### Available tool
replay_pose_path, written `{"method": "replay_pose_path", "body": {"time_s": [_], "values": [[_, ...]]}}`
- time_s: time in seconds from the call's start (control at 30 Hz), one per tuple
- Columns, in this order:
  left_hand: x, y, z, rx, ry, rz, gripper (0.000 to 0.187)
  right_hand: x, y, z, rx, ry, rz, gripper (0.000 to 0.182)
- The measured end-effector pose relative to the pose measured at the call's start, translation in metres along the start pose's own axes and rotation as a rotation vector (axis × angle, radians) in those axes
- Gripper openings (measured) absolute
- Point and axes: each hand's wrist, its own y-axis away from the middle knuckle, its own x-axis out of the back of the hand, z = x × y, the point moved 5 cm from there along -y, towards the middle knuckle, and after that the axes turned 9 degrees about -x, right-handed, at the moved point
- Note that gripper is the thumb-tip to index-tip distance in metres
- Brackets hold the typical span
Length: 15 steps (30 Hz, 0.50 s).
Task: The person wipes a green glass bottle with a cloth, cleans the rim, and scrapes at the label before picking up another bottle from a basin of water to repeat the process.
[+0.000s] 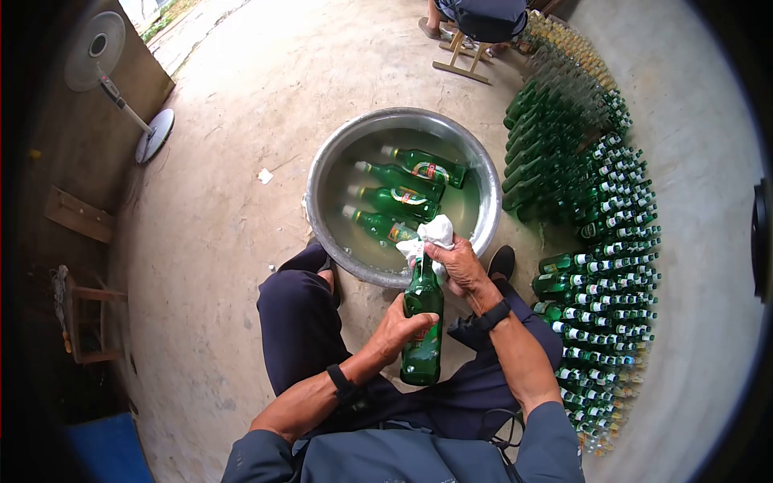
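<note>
My left hand [396, 327] is wrapped round the body of a green glass bottle [423, 350], held above my lap with its neck pointing away from me. At the neck, my right hand [459, 266] grips a white cloth [436, 232] pressed round the bottle's top. Just beyond is a wide metal basin [328, 241] of cloudy water, where several green bottles [407, 204] lie side by side, necks to the left. The held bottle's mouth is hidden by the cloth and fingers.
Many green bottles [600, 266] are stacked along the wall at the right. A standing fan [153, 135] is at the upper left, a wooden stool [98, 294] at the left. Another person [483, 18] sits at the top. Small white scraps [265, 175] lie on the floor.
</note>
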Motion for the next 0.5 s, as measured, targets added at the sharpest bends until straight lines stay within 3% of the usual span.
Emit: {"method": "replay_pose_path", "body": {"time_s": [0.17,0.3,0.37,0.4,0.47,0.5], "values": [[-0.002,-0.006,-0.012,0.035,0.120,-0.021,0.045,0.011,-0.008,0.010,-0.058,-0.002,0.155,0.025],[-0.004,-0.004,-0.011,0.065,0.259,-0.010,0.043,0.015,-0.003,0.009,-0.074,-0.073,0.133,0.024],[-0.005,-0.003,-0.003,0.050,0.272,-0.021,0.042,0.006,0.007,-0.003,-0.094,-0.109,-0.034,0.041],[-0.004,-0.004,-0.002,0.047,0.271,-0.023,0.042,0.005,0.011,-0.007,-0.091,-0.108,-0.035,0.041],[-0.001,-0.004,-0.002,0.099,0.298,-0.046,0.042,-0.004,0.019,-0.018,0.037,0.022,-0.207,0.067],[0.000,-0.004,-0.003,0.127,0.312,-0.058,0.042,-0.002,0.019,-0.018,0.003,0.036,-0.226,0.086]]}}
